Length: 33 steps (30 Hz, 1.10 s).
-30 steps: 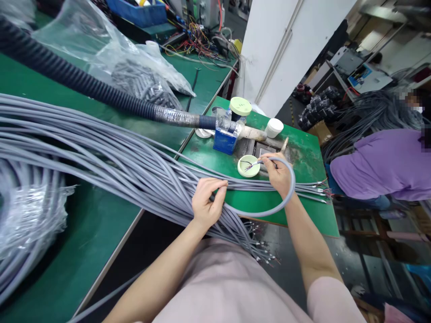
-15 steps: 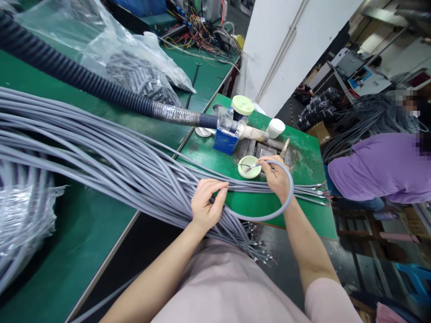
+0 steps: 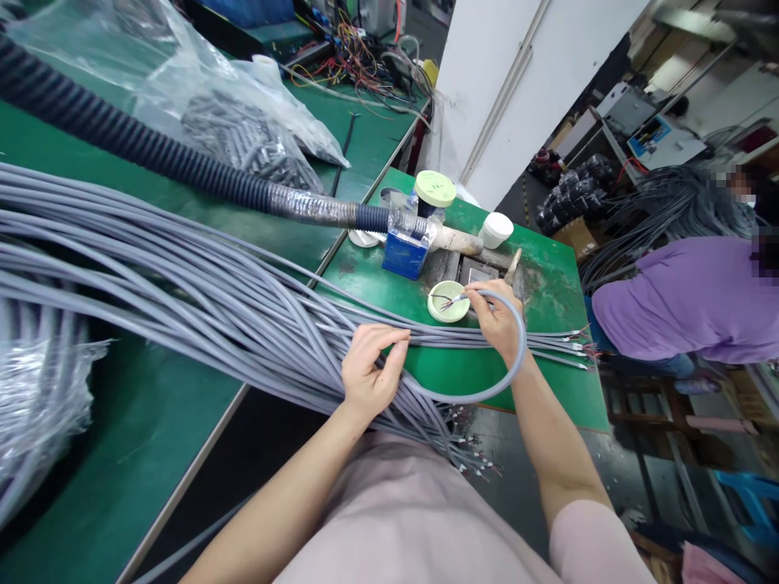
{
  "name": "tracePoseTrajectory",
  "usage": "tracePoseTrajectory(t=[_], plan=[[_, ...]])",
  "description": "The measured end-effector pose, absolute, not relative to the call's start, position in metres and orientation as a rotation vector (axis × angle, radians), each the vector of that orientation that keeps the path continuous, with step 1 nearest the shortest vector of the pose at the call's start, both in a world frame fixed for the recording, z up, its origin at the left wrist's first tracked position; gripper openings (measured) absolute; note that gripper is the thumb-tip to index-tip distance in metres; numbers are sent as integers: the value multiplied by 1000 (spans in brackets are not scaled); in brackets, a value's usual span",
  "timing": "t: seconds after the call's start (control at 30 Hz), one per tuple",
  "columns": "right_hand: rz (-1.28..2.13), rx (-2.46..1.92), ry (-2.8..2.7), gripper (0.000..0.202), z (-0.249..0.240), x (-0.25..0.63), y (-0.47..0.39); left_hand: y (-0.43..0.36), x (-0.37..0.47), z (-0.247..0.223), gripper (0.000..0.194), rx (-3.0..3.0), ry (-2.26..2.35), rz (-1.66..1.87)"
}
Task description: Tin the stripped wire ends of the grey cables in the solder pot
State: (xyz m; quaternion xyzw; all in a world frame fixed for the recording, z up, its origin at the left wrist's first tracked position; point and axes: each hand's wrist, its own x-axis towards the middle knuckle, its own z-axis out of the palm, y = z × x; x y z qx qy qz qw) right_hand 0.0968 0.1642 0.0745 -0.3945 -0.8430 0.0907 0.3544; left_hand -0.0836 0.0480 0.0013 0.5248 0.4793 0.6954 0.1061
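Observation:
My right hand (image 3: 497, 320) pinches a grey cable (image 3: 508, 375) close to its end, and the cable loops down and back left under the hand. Thin stripped wires (image 3: 448, 303) stick out of that end, over a small pale green dish (image 3: 451, 319); whether they touch its contents I cannot tell. My left hand (image 3: 372, 371) rests on the thick bundle of grey cables (image 3: 243, 300), thumb and forefinger tips close together. What lies between those fingertips is hidden. Several cable ends (image 3: 575, 349) with bare wires lie to the right of my right hand.
A black corrugated hose (image 3: 200, 166) crosses to a blue box (image 3: 403, 255) and a pale nozzle (image 3: 458, 240). A lidded tub (image 3: 434, 189) and a white cup (image 3: 496, 230) stand behind. Plastic bags (image 3: 243, 122) lie at upper left. A person in purple (image 3: 687, 300) sits at right.
The whole view has shifted very slightly. Both hands keep their grip and place, and the cable end remains over the dish.

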Motion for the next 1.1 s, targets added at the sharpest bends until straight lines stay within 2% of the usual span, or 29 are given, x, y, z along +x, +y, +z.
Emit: tracePoseTrajectory(t=[0.2,0.37,0.67,1.1], plan=[[126,-1036,-2103,17,94,108,166,48,-84,-1,19,1598,1521,2105],[-11,-1199,-1958,20,103,128,193,48,-83,-2,28,1576,1621,2147],[-60,-1434,-2010,29,81,142,251,48,-84,-2,28,1570,1602,2120],[-100,-1572,-2124,30,61,135,257,47,-84,-4,23,1570,1627,2079]])
